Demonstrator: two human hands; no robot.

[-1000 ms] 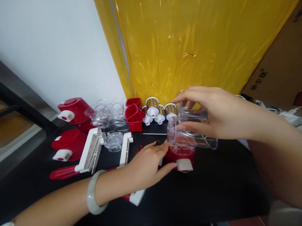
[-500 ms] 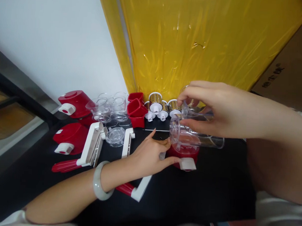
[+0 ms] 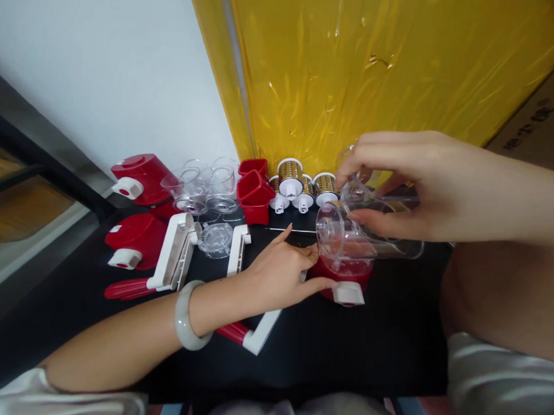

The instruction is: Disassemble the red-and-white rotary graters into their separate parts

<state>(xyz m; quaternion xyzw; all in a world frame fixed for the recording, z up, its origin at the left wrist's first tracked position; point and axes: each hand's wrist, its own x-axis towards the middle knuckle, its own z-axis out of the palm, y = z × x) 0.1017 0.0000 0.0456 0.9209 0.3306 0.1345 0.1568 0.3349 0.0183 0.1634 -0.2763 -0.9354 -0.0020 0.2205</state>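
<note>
My right hand (image 3: 392, 188) is closed around a clear plastic grater housing (image 3: 371, 243), with fingers and thumb on its upper part. The housing lies sideways over a red grater base (image 3: 347, 273), overlapping its top; I cannot tell whether the two are joined. My left hand (image 3: 281, 269) grips the left side of that base, its thumb against the white knob (image 3: 349, 292) at the front. Part of a white crank handle (image 3: 265, 332) with a red grip shows under my left wrist.
To the left stand other red bases (image 3: 135, 241), clear housings (image 3: 223, 184) and another crank handle (image 3: 169, 252). Red square pushers (image 3: 254, 197) and several grater drums (image 3: 290, 177) stand at the back, before a yellow-wrapped panel (image 3: 356, 70). A clear round part (image 3: 215, 240) lies between the cranks.
The camera view has shifted slightly, so the things sit a little higher and further right. Both hands keep their holds, and the housing stays over the red base.
</note>
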